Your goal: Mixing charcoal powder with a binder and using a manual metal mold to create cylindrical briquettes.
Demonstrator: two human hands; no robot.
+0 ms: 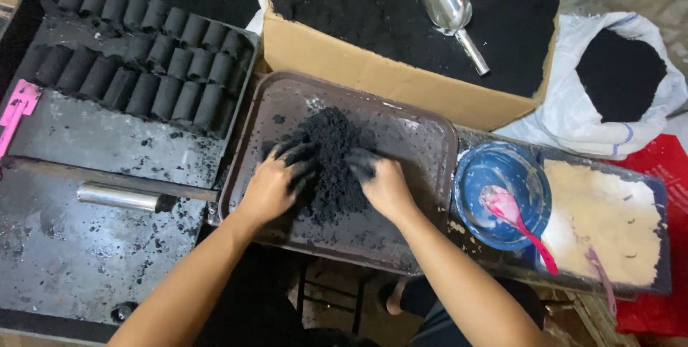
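While both hands press into a mound of black powder (331, 157) on a brown tray (423, 139), the left hand (269, 188) and right hand (385, 184) cup it with fingers curled, blackened. Mixing looks under way. Finished black cylinders (143, 68) fill the tray at left; next, gathering the mound calls for firm squeezing.
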